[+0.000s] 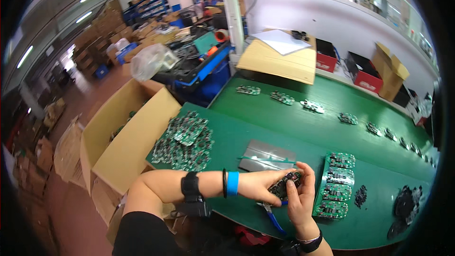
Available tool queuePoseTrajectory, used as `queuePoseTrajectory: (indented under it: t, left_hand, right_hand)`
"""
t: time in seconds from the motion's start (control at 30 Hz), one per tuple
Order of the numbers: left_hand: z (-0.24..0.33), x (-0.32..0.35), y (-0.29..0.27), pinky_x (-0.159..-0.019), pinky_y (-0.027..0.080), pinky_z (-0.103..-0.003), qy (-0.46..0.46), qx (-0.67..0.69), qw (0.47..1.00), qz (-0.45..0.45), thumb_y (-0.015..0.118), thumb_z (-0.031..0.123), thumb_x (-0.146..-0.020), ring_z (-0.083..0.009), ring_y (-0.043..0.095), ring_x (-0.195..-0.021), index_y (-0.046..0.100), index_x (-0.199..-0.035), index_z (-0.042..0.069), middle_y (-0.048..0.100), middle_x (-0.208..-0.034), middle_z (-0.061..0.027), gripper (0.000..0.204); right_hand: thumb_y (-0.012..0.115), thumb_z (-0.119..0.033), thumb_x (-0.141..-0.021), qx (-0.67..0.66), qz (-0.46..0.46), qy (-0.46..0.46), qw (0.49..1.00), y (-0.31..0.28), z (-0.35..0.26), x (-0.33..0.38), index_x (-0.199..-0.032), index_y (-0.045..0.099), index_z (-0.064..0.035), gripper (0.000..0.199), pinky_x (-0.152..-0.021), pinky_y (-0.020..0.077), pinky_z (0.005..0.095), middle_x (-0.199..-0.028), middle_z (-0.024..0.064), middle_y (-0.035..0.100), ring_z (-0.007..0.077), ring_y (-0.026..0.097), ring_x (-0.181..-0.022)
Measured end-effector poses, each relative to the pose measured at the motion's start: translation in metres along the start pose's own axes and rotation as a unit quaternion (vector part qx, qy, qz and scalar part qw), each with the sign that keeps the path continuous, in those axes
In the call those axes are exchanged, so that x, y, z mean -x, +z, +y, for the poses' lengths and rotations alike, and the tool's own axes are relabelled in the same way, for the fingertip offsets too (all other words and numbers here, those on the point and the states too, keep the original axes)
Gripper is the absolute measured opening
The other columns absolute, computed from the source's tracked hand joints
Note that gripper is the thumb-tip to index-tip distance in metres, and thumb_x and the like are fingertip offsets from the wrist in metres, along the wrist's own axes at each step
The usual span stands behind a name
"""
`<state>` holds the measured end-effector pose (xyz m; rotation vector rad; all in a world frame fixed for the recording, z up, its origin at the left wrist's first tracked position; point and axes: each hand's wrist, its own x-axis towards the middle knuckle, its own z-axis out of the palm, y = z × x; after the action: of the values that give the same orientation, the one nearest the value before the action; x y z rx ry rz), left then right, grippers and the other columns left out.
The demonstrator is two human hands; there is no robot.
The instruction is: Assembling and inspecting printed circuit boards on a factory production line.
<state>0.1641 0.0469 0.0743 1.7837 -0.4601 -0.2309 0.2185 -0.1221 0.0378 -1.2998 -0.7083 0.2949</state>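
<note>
Close to the bench's front edge, a small populated circuit board (283, 186) is held between both hands. My left hand (256, 187) grips it from the left side. My right hand (302, 203) closes on it from the right, its thumb pressed on the board's face. Part of the board is hidden by the fingers. Just below the hands lie blue-handled pliers (273, 220), their jaws partly covered. Behind the hands rests a shiny grey metal plate (266, 150) with a thin green strip (270, 160) across it. To the right stands a row of several green boards (337, 192).
A heap of circuit boards (187, 137) lies at left, beside an open cardboard box (137, 137). Small black parts (360, 196) and a dark tangled pile (406, 208) sit at right. Several boards (312, 106) line the far green surface, before red-and-black boxes (367, 80).
</note>
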Motion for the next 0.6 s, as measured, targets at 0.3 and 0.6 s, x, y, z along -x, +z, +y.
queuePoseTrajectory:
  t: [0.3,0.6]
  left_hand:
    - [0.002,0.126,-0.094,-0.077,0.055,-0.04,-0.121,0.203,0.867,0.439,0.05,0.004,-0.09,-0.0248,0.064,-0.092,0.046,-0.118,0.006,0.058,-0.1,-0.0071,0.028]
    - [-0.033,0.186,-0.155,-0.053,0.05,-0.029,-0.235,-0.053,0.778,0.58,0.063,0.002,-0.079,-0.0154,0.062,-0.073,0.053,-0.118,-0.001,0.065,-0.096,-0.0087,0.041]
  right_hand:
    - [0.067,-0.007,-0.076,0.278,-0.094,-0.093,0.952,0.007,-0.004,-0.008,-0.104,0.06,-0.004,0.029,-0.09,0.0389,0.0417,-0.109,0.0144,0.055,0.0334,0.049,-0.106]
    - [0.067,-0.013,-0.077,0.533,-0.109,-0.078,0.835,-0.001,0.025,-0.008,-0.127,0.05,-0.0044,0.054,-0.095,0.0349,0.0471,-0.13,0.017,0.047,0.0342,0.041,-0.122]
